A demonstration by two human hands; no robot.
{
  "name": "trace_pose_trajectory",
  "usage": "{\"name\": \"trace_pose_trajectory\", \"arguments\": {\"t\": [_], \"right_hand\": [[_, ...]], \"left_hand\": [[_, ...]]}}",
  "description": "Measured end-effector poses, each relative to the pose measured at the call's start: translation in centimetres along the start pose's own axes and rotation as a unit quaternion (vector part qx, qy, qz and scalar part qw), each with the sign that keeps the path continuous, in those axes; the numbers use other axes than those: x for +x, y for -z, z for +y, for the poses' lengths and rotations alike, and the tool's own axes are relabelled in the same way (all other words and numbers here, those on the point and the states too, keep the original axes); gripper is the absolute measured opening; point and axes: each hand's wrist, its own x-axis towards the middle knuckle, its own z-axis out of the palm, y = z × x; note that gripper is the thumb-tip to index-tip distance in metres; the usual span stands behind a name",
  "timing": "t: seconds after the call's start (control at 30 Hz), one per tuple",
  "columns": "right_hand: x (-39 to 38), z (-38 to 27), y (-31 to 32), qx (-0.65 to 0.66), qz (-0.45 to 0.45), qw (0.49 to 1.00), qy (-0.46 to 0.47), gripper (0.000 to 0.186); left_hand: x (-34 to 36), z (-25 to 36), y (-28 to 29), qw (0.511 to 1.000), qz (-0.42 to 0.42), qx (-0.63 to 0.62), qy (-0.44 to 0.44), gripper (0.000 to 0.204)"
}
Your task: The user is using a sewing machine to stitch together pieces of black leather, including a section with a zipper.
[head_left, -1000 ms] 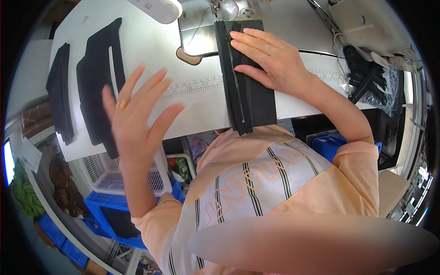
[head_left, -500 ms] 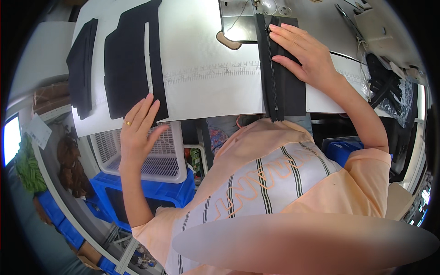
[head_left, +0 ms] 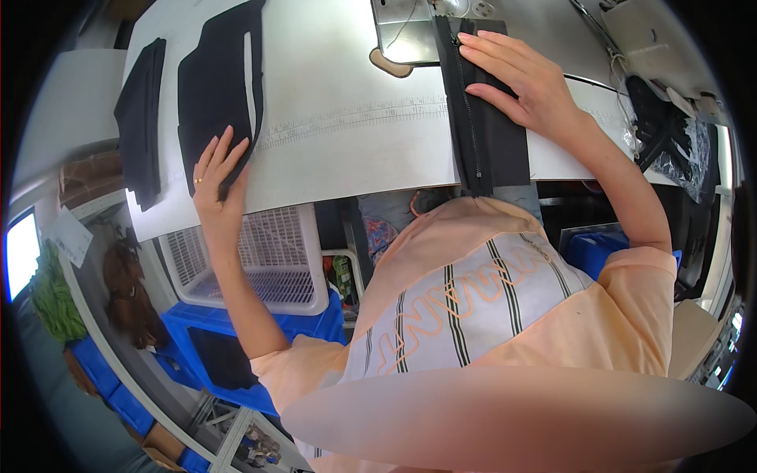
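At the left of the white table, my left hand (head_left: 217, 177) grips the near right corner of a black fabric piece (head_left: 213, 87) with a long narrow slit. Its fingers lie on top, the thumb is at the edge, and the cloth curls up there. My right hand (head_left: 524, 87) lies flat, fingers stretched, over a black fabric strip (head_left: 506, 150) and presses beside a black zipper (head_left: 471, 118). The zipper's lower end reaches the table's front edge. Further left rests a stack of slit black fabric pieces (head_left: 142, 118), untouched.
A sewing machine plate (head_left: 406, 35) is set in the table (head_left: 347, 158) beyond the zipper, with a printed ruler across the top. Scissors (head_left: 591, 24) and a plastic bag of black zippers (head_left: 674, 142) are at right. A white basket (head_left: 276, 276) sits on a blue crate (head_left: 260, 315) below.
My left hand has moved slightly left and closed on the fabric's corner, whose right strip now bends and lifts. My right hand stays flat on the zipper strip. The view has shifted a little.
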Motion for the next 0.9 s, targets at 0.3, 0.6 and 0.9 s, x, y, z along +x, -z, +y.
{"name": "trace_pose_trajectory", "arguments": {"t": [0.3, 0.6, 0.9], "right_hand": [[-4.4, 1.7, 3.1, -0.030, -0.035, 0.997, -0.061, 0.045], [-5.4, 2.0, 3.4, -0.045, -0.009, 0.996, -0.081, 0.042], [-5.3, 2.0, 3.4, -0.057, 0.009, 0.996, -0.075, 0.039]], "left_hand": [[-8.1, 9.3, -2.8, 0.985, -0.029, 0.091, -0.145, 0.038], [-6.8, 14.7, -5.3, 0.981, 0.013, 0.039, -0.188, 0.025], [-2.6, 18.8, -8.9, 0.979, 0.049, -0.010, -0.198, 0.031]]}}
